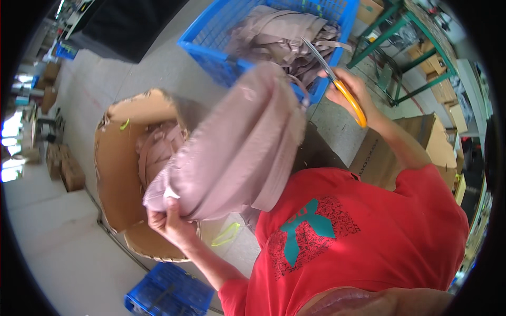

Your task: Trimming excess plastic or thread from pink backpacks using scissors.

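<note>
My left hand (171, 224) is closed on the lower left corner of a mauve fabric bag (232, 147), which hangs spread in front of me, with seams along its length. A small white tab shows beside my thumb. In my right hand (350, 92) is a pair of scissors (348, 100) with orange handles, its long metal blades pointing up and left, apart from the bag. Those blades reach over the right side of a blue plastic crate (211, 52), where more mauve fabric pieces with straps (287, 31) are heaped. The bag hides part of the crate's front.
An open cardboard box (113, 174) with mauve fabric pieces (161, 147) stands at left. Below it sits another blue crate (168, 292). A black-covered block (121, 26) is at the far left, a green metal frame table (427, 31) at the far right. Another cardboard box (387, 152) stands beside my right arm.
</note>
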### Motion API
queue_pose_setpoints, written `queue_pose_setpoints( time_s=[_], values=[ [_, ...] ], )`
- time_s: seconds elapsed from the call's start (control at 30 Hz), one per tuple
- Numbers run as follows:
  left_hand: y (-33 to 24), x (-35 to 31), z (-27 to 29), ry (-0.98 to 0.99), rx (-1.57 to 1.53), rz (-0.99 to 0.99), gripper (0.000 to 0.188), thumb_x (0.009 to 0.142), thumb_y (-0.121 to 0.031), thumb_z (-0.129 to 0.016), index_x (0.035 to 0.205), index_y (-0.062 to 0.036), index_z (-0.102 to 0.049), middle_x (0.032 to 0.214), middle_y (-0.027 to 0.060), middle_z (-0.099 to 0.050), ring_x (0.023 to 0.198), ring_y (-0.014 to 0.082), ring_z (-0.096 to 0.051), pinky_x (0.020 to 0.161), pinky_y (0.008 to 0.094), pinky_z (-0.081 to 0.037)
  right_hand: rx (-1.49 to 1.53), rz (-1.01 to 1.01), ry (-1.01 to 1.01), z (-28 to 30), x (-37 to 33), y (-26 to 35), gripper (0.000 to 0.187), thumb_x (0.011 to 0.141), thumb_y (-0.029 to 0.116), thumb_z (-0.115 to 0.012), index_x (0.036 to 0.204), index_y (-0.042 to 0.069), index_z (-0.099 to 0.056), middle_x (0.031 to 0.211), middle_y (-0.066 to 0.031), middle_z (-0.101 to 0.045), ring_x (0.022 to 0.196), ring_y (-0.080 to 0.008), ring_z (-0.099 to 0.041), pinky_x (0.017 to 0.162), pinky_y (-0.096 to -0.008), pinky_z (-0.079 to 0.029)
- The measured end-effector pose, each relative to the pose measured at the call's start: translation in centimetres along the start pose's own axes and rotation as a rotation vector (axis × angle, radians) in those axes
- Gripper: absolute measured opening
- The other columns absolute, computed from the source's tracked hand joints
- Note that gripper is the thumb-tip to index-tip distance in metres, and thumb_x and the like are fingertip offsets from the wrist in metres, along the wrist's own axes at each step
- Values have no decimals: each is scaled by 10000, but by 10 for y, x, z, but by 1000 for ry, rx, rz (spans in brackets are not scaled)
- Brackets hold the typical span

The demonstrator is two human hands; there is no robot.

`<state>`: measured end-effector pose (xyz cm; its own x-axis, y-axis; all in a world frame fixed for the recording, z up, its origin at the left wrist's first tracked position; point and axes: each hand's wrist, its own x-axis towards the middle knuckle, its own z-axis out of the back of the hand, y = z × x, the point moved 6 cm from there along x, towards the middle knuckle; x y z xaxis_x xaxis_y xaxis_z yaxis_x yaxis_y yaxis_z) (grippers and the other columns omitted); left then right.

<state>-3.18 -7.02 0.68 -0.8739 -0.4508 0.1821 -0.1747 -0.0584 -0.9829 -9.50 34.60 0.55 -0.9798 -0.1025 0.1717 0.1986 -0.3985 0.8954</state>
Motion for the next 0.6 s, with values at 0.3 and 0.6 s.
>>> queue_pose_setpoints(
  time_s=[0.3,0.6],
  values=[
    [-91,87,-110,-139,-396,-164,432,768,-162,-641,1120,30,-481,1124,148,-517,1019,252,-504,947,397,-350,-115,-395,-311,68,-147,-84,361,764,147,-661,1079,41,-519,625,26,-377,586,-52,-354,513,-202,-310],
    [33,157,-291,150,-473,210,251,814,-279,-604,841,-39,-536,633,31,-460,507,201,-447,432,367,-384,-147,-397,-330,67,-178,-99,364,767,76,-597,1119,44,-515,606,54,-383,563,-32,-357,512,-175,-303]
  ],
)
